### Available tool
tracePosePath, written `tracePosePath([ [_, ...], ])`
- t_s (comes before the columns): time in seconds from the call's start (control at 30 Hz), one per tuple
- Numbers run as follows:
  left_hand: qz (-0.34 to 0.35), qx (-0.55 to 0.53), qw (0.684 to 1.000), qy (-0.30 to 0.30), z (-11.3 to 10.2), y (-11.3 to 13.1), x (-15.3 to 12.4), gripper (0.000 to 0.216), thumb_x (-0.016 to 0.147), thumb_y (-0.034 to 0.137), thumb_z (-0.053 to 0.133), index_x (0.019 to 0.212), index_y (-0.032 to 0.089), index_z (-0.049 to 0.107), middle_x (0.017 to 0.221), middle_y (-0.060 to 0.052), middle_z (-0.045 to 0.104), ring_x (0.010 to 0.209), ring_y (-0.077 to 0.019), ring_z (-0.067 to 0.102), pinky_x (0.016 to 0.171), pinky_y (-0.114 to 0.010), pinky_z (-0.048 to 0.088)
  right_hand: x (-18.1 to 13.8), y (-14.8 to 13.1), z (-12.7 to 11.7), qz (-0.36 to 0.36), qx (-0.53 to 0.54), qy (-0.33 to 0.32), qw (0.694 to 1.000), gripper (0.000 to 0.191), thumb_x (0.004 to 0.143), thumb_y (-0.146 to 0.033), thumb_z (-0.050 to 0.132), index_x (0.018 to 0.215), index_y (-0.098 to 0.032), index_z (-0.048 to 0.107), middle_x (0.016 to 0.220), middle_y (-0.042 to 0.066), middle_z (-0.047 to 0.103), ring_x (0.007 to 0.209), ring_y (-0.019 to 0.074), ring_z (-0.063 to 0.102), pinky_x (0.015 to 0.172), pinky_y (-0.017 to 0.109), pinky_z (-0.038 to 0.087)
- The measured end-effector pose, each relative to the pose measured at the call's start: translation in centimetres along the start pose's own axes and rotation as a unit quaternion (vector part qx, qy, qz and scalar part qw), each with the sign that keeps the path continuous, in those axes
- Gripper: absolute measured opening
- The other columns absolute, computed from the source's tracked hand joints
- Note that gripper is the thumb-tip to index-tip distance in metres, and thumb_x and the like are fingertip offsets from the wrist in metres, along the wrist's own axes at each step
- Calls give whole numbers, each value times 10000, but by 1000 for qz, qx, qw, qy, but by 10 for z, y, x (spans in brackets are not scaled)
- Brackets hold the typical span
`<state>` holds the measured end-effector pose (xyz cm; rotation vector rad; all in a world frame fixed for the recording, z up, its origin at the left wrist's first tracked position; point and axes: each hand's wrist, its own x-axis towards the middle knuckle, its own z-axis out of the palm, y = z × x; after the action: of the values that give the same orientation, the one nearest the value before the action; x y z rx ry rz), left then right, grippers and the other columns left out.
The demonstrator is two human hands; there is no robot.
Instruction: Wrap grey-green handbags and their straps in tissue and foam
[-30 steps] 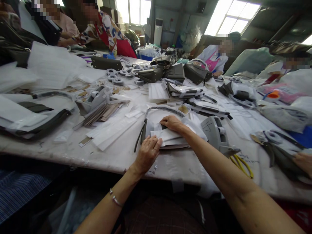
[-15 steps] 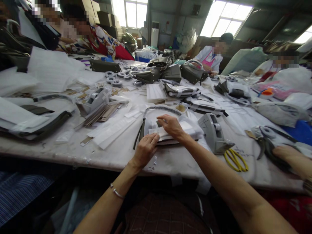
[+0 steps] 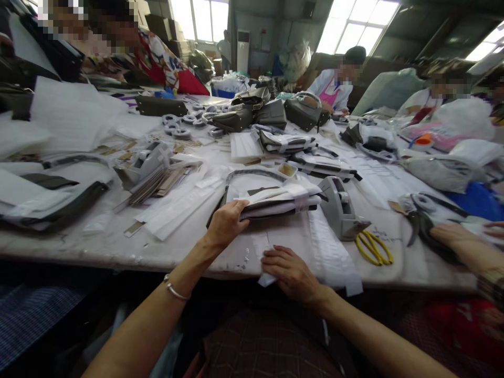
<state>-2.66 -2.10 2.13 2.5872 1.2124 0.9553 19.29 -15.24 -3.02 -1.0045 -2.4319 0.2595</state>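
Note:
In front of me lies a dark olive handbag [image 3: 258,211] padded with white wrapping sheets, its wrapped handle arching toward the back. My left hand [image 3: 228,223] is closed on the bag's near left edge, thumb on top, lifting that side slightly. At the table's front edge, my right hand [image 3: 290,270] is closed on a translucent white strip [image 3: 268,279], whose end pokes out below the fingers. Part of the strip is hidden under that hand. A grey tape dispenser [image 3: 337,207] stands just right of the bag.
Yellow-handled scissors [image 3: 374,248] lie right of the dispenser. White sheets [image 3: 177,205] and brown card strips [image 3: 157,186] are to the left, near another wrapped bag [image 3: 51,202]. A co-worker's hand [image 3: 452,236] handles a dark bag at right. More people work across the table.
My right hand has moved off the bag's top, down to the table edge, and now holds the strip. My left hand has shifted slightly left and grips the bag's edge, which is raised.

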Motion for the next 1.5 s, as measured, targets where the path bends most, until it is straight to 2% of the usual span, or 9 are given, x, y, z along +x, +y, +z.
tracePosePath([
  [0.13, 2, 20, 999, -25, -1, 5, 6, 445, 748, 133, 731, 1161, 192, 576, 1087, -67, 682, 994, -244, 669, 889, -355, 558, 39, -23, 30, 0, 72, 80, 994, 339, 791, -49, 517, 1025, -220, 692, 991, 34, 756, 1062, 187, 669, 1109, 430, 409],
  [0.27, 78, 48, 996, -16, 13, 1, -15, 402, 776, 110, 699, 1153, 180, 579, 1085, -82, 680, 1021, -257, 648, 981, -427, 521, 53, -40, 43, 6, 115, 77, 990, 241, 790, -89, 586, 954, -209, 716, 955, 56, 757, 977, 202, 693, 1060, 407, 458],
  [0.47, 146, 46, 987, 39, 30, -10, -45, 354, 903, 113, 527, 1250, 177, 550, 1167, -94, 669, 1141, -240, 612, 1110, -496, 415, 66, -33, -22, 38, 274, -42, 960, 121, 900, -311, 665, 873, -220, 741, 845, 12, 753, 778, 138, 710, 751, 227, 564],
  [0.57, 142, 22, 988, 54, 31, -11, -46, 329, 921, 121, 488, 1239, 160, 564, 1155, -106, 673, 1135, -241, 617, 1089, -492, 440, 89, -17, -54, 69, 202, 66, 975, 132, 875, -296, 702, 975, -221, 743, 974, 45, 758, 913, 173, 705, 866, 285, 547],
  [0.7, 133, 8, 988, 76, 31, -9, -44, 321, 937, 121, 458, 1238, 154, 563, 1147, -115, 678, 1128, -236, 625, 1058, -473, 475, 109, 5, -67, 103, 197, 27, 975, 195, 827, -340, 750, 980, -218, 750, 941, 34, 765, 871, 188, 713, 816, 289, 554],
  [0.8, 136, 18, 988, 72, 33, -10, -44, 302, 933, 126, 482, 1226, 156, 549, 1150, -114, 678, 1143, -241, 622, 1053, -474, 478, 111, 15, -65, 144, 205, 50, 967, 172, 893, -329, 671, 807, -197, 740, 770, 15, 747, 703, 159, 696, 690, 262, 546],
  [1.03, 130, 10, 987, 95, 37, -10, -44, 377, 925, 167, 532, 1295, 146, 460, 1182, -140, 662, 1120, -250, 638, 1019, -453, 515, 110, 31, -43, 13, 46, -1, 999, 298, 833, -158, 708, 1121, -223, 670, 1109, 79, 710, 1084, 236, 635, 1035, 452, 452],
  [1.23, 126, 4, 987, 96, 36, -9, -44, 368, 923, 139, 525, 1287, 156, 465, 1179, -136, 661, 1148, -250, 627, 1006, -442, 529, 116, 29, -31, 62, 43, 28, 997, 91, 888, -212, 673, 969, -230, 711, 947, 45, 733, 941, 206, 656, 949, 391, 484],
  [1.5, 118, 0, 989, 89, 38, -10, -45, 464, 908, 156, 563, 1345, 136, 410, 1243, -167, 629, 1217, -275, 586, 1031, -470, 515, 127, 18, -35, 183, 93, 64, 977, 114, 885, -208, 650, 818, -217, 743, 806, 14, 734, 780, 165, 664, 785, 296, 490],
])
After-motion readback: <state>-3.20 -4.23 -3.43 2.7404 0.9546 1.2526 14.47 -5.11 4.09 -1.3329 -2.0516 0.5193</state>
